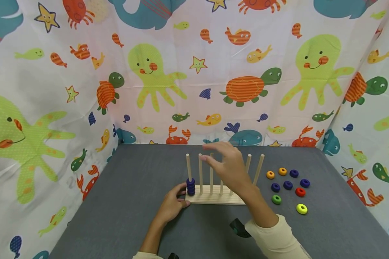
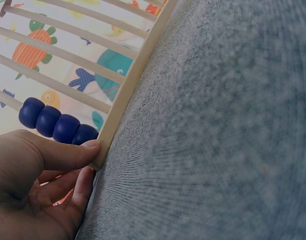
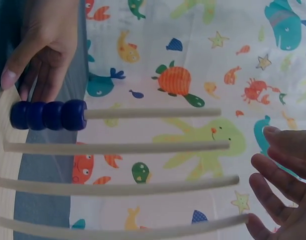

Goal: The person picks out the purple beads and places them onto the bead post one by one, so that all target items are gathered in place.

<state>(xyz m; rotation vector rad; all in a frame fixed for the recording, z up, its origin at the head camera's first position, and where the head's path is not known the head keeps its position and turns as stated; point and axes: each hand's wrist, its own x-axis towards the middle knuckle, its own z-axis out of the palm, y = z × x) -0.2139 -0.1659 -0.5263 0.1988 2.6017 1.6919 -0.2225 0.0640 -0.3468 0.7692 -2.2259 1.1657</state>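
A wooden peg rack [image 1: 214,200] with a row of upright pegs stands on the grey table. Several dark blue rings [image 1: 190,187] are stacked on its leftmost peg. My left hand [image 1: 172,205] grips the rack's left end, thumb on the front edge of the base beside the stack, as the left wrist view shows close up. Up near the peg tops is my right hand [image 1: 229,166], its fingers and thumb spread apart with nothing between them. In the right wrist view, one fingertip overlaps the end of a bare peg [image 3: 192,230].
Loose rings lie to the right of the rack: orange [image 1: 282,171], several blue [image 1: 288,185], red [image 1: 300,192], green [image 1: 276,199] and yellow [image 1: 302,209]. A curtain [image 1: 188,126] printed with sea animals hangs behind the table and along both sides.
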